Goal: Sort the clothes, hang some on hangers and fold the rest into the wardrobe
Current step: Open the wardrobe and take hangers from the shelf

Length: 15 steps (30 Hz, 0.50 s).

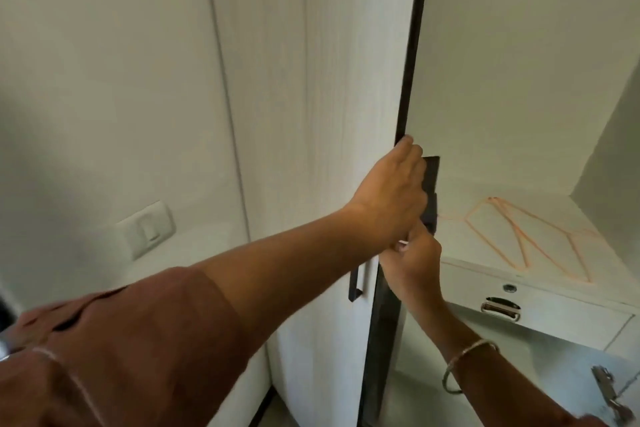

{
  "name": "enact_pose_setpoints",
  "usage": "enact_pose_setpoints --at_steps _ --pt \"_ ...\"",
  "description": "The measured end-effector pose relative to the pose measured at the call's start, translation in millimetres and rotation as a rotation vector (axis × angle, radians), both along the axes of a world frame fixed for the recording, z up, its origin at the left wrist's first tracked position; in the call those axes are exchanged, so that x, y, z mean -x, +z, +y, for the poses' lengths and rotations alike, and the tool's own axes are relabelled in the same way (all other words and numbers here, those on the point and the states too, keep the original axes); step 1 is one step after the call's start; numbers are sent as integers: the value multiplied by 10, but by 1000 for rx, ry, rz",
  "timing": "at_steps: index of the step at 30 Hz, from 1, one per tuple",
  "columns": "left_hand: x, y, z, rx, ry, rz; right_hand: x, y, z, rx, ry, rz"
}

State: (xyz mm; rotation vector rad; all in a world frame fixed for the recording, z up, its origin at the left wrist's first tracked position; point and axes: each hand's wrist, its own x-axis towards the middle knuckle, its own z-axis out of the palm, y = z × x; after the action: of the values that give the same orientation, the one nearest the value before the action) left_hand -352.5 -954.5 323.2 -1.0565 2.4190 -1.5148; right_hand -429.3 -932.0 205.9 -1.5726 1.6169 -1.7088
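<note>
I see soft, even light on pale walls. The picture looks a bit blurry, mostly near the bottom corners. Straight lines bend at the edges.

There is one view only, from the wide-angle camera on my head. It looks forward and slightly down along both my outstretched arms, close up to the wardrobe door (pixel 346 80), whose dark edge runs top to bottom near frame centre. My left hand (pixel 391 194) and right hand (pixel 412 263) sit just right of centre. Straight lines bow toward the frame edges. To the right, the view reaches into the wardrobe as far as a shelf (pixel 485 253).
</note>
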Motion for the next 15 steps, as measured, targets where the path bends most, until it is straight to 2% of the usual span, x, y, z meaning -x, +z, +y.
enact_pose_setpoints --at_steps 7,11,15 --pt "-971 69 725 50 192 -45 -850 -116 498 149 116 241" --pt "-1680 -14 963 69 267 -56 -1433 -45 587 -73 414 148" --pt "-2378 -116 1090 119 418 -77 -2070 57 658 -88 422 242"
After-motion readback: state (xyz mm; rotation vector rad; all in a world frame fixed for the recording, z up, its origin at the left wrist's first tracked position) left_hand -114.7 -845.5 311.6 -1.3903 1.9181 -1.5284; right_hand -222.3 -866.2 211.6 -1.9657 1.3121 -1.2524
